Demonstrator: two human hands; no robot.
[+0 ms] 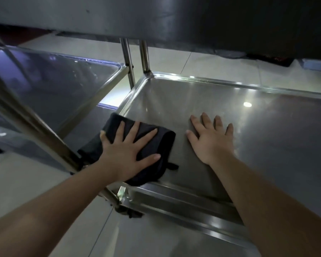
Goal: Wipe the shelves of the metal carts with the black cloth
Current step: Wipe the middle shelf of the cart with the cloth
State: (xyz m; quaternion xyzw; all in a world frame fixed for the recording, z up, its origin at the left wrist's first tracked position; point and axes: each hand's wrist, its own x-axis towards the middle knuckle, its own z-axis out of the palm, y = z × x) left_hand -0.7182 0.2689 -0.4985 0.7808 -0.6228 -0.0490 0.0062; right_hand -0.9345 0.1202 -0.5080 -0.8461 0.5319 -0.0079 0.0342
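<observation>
Black cloth (164, 142) sits folded on the near-left corner of the right cart's middle shelf (267, 138). Its left edge hangs over the shelf rim, beside the front-left post (44, 130). Left hand (126, 151) is flat on top of the cloth, fingers spread and straight, palm pressing down. Right hand (211, 140) is just right of the cloth, not touching it, palm down on bare steel with fingers spread, holding nothing. Upper shelf (119, 15) overhangs the top of the view. Lower shelf (156, 236) shows below the forearms. Second cart's shelf (54, 84) stands to the left, close alongside. Tiled floor (193, 58) behind.
</observation>
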